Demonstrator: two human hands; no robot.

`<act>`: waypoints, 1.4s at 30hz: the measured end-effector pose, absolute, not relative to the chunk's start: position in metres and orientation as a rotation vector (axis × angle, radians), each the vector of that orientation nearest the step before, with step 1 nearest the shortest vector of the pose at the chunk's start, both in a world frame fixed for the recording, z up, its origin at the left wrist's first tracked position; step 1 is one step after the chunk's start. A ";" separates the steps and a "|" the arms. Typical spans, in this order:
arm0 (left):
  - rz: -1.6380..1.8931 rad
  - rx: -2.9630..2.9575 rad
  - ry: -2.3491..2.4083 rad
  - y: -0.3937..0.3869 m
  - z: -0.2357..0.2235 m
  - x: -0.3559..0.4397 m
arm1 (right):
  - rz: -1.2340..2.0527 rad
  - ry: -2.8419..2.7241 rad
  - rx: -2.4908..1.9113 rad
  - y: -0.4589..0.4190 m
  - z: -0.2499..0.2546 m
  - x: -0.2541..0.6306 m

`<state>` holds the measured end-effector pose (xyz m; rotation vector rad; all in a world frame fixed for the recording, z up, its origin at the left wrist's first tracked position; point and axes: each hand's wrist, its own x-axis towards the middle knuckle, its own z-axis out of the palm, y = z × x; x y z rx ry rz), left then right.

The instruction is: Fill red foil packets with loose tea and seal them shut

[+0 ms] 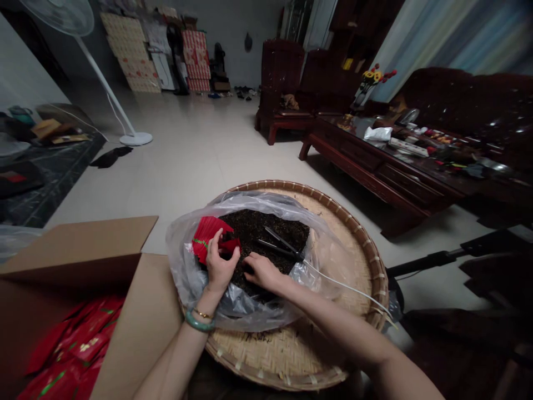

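Observation:
My left hand (222,264) is closed around the edge of a small red pouch (231,244), with its mouth held apart. Just behind it, a stack of red pouches (205,233) with green marks rests in a clear plastic bag (183,233). Dark loose tea leaves (266,219) fill the bag. My right hand (262,272) reaches into the leaves close to the pouch, fingers curled in a pinch on some of them. A black flat iron (287,247), its two arms apart and a white cord trailing right, lies on the leaves beyond my right hand.
Under the bag is a round woven bamboo tray (287,355). An open cardboard box (145,311) with several filled red packets (83,344) stands at left. Farther off are a white-based fan (136,139) and a dark wooden table (370,166) with clutter. A black pole (425,264) stands at right.

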<state>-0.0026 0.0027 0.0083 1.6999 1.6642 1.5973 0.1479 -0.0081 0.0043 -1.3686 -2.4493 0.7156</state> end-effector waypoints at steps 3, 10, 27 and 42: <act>1.589 1.711 1.653 0.003 0.005 -0.003 | 0.733 -2.368 -1.416 -0.004 0.006 0.150; 1.561 1.777 1.616 0.003 0.003 -0.003 | 0.837 -2.084 -1.465 0.005 0.024 0.181; 1.580 1.833 1.579 0.003 0.005 -0.002 | 0.863 -1.980 -1.486 0.012 0.034 0.180; 1.491 1.876 1.509 0.001 0.004 -0.002 | 0.987 -1.987 -1.200 0.036 0.117 0.146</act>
